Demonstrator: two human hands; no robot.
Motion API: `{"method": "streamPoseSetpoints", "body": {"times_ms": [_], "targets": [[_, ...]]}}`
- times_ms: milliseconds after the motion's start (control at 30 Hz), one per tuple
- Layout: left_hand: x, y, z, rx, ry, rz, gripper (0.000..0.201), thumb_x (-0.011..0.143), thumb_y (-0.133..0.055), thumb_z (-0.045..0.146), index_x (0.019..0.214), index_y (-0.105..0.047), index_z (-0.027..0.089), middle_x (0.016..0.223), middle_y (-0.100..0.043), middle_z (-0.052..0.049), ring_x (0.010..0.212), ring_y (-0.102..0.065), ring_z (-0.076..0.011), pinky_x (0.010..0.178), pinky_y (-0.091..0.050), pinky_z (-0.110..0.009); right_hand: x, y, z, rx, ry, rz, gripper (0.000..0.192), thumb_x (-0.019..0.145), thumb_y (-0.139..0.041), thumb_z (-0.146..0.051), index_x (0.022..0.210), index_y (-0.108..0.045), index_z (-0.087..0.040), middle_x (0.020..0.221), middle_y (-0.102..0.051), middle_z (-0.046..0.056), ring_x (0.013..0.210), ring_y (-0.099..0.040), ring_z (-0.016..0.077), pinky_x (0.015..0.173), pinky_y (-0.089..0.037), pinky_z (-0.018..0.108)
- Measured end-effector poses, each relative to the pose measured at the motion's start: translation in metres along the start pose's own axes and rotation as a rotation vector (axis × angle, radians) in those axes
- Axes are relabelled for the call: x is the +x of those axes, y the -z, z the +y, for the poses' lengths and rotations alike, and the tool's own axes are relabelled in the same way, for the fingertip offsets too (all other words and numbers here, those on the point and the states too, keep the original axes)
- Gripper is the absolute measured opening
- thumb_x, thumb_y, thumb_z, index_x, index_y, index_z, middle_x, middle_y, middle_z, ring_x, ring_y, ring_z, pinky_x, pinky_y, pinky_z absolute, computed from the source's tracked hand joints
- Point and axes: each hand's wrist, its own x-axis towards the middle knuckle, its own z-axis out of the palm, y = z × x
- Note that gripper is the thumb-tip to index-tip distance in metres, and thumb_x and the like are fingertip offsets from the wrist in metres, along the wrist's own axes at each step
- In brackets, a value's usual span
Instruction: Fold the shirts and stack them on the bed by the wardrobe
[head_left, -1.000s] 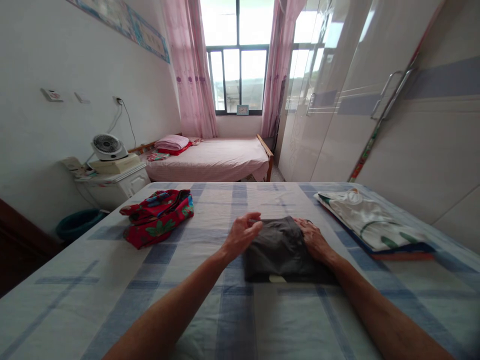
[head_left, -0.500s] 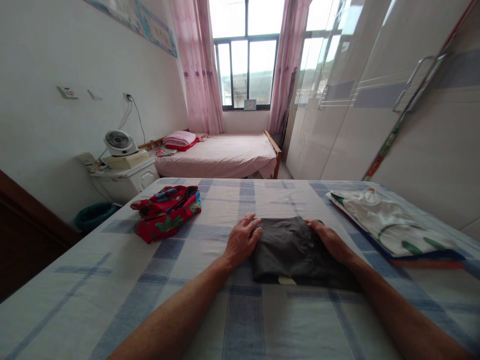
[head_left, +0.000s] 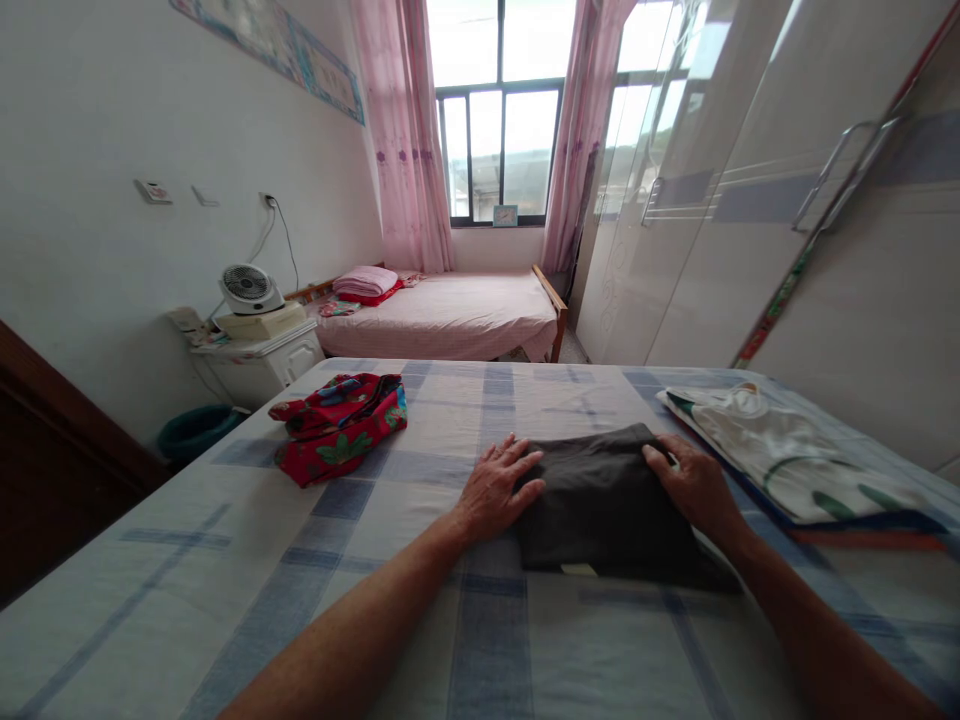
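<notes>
A folded dark grey garment [head_left: 604, 505] lies on the blue-and-white checked bedsheet [head_left: 405, 620], with a small pale patch at its near edge. What kind of garment it is, I cannot tell. My left hand [head_left: 499, 488] rests with spread fingers on its left edge, pressing it flat. At the far right corner, my right hand [head_left: 694, 485] grips the cloth, thumb on top and the other fingers partly hidden. That corner looks slightly raised. Off to the left sits a crumpled red floral cloth [head_left: 341, 428]. White folded clothes with green marks [head_left: 795, 455] lie to the right.
Beyond the bed's far edge stands a smaller bed with a pink sheet [head_left: 465, 315]. A small fan [head_left: 251, 288] sits on a white bedside cabinet [head_left: 262, 365] at left, above a dark green bin [head_left: 199, 430]. A glossy wardrobe [head_left: 697, 270] lines the right side.
My right hand has shifted right and now grips the garment's far corner, pulling the cloth smoother and wider. My left hand stays at the left edge. The view has moved slightly.
</notes>
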Motion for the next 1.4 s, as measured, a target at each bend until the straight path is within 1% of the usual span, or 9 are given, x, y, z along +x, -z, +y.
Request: {"method": "streamPoseSetpoints", "body": {"times_ms": [100,267,367,500,567,667,767,967,1400], "targets": [[-0.002,-0.003,0.001,0.076,-0.024,-0.108,0.049,0.089,-0.04,0.05,0.131,-0.047,0.027,0.143,-0.039,-0.006,0.136,-0.026,-0.0248,0.11,-0.021,-0.049,0.0,0.001,0.004,-0.036,-0.031,-0.077,0.035,0.083,-0.037,-0.046,0.086,-0.062,-0.02,0.079,-0.068,0.007,0.078,-0.065,0.024,0.07,-0.046,0.032],[-0.003,-0.002,0.001,0.107,-0.04,-0.126,0.051,0.087,-0.041,0.052,0.132,-0.045,0.027,0.143,-0.038,-0.007,0.136,-0.026,-0.0257,0.108,-0.022,-0.05,-0.001,0.004,0.015,-0.094,-0.006,-0.209,0.03,0.082,-0.041,-0.043,0.089,-0.062,-0.021,0.077,-0.069,0.005,0.073,-0.065,0.0218,0.064,-0.044,0.029],[-0.003,-0.001,0.002,0.096,-0.042,-0.123,0.056,0.085,-0.043,0.055,0.133,-0.044,0.027,0.143,-0.038,-0.008,0.136,-0.026,-0.0266,0.108,-0.022,-0.051,-0.001,0.007,0.02,-0.177,-0.069,-0.16,0.03,0.082,-0.041,-0.038,0.091,-0.063,-0.021,0.073,-0.069,0.005,0.067,-0.065,0.0217,0.062,-0.044,0.03],[-0.004,-0.001,0.003,0.095,-0.05,-0.108,0.058,0.083,-0.044,0.057,0.133,-0.044,0.027,0.143,-0.039,-0.009,0.135,-0.027,-0.0271,0.107,-0.023,-0.052,-0.004,0.007,0.006,-0.06,-0.012,-0.03,0.034,0.083,-0.041,-0.036,0.106,-0.058,-0.019,0.09,-0.069,0.007,0.078,-0.065,0.0209,0.07,-0.047,0.031],[-0.004,-0.002,0.002,0.106,-0.057,-0.096,0.057,0.084,-0.044,0.057,0.132,-0.044,0.027,0.142,-0.039,-0.009,0.135,-0.028,-0.0276,0.107,-0.023,-0.053,-0.008,0.005,-0.006,0.051,0.01,-0.093,0.037,0.084,-0.042,-0.039,0.112,-0.055,-0.019,0.097,-0.067,0.007,0.078,-0.065,0.0188,0.071,-0.049,0.03],[-0.004,-0.003,0.002,0.116,-0.059,-0.094,0.056,0.084,-0.044,0.056,0.132,-0.045,0.027,0.142,-0.039,-0.009,0.134,-0.028,-0.0281,0.106,-0.024,-0.054,-0.015,0.0,-0.016,0.043,0.029,-0.184,0.04,0.083,-0.044,-0.042,0.114,-0.054,-0.02,0.109,-0.064,0.009,0.088,-0.063,0.0207,0.078,-0.048,0.032],[-0.004,-0.003,0.003,0.116,-0.055,-0.103,0.056,0.085,-0.043,0.055,0.132,-0.044,0.027,0.143,-0.039,-0.009,0.135,-0.028,-0.028,0.106,-0.023,-0.055,-0.015,-0.003,-0.01,-0.011,0.026,-0.172,0.04,0.083,-0.044,-0.042,0.113,-0.056,-0.018,0.116,-0.06,0.011,0.103,-0.059,0.0238,0.088,-0.045,0.035],[-0.004,-0.001,0.003,0.113,-0.051,-0.111,0.054,0.085,-0.044,0.054,0.132,-0.045,0.026,0.142,-0.04,-0.009,0.135,-0.028,-0.027,0.107,-0.023,-0.052,-0.007,0.002,0.006,0.045,-0.089,-0.23,0.039,0.081,-0.044,-0.044,0.107,-0.058,-0.018,0.097,-0.067,0.008,0.073,-0.065,0.0188,0.07,-0.049,0.031],[-0.003,-0.003,0.002,0.112,-0.063,-0.098,0.053,0.084,-0.047,0.052,0.13,-0.047,0.026,0.141,-0.041,-0.008,0.134,-0.03,-0.0266,0.107,-0.024,-0.05,-0.008,0.002,0.005,0.013,0.003,-0.224,0.035,0.078,-0.045,-0.039,0.105,-0.06,-0.022,0.086,-0.068,0.003,0.068,-0.063,0.0175,0.066,-0.047,0.029]]}}
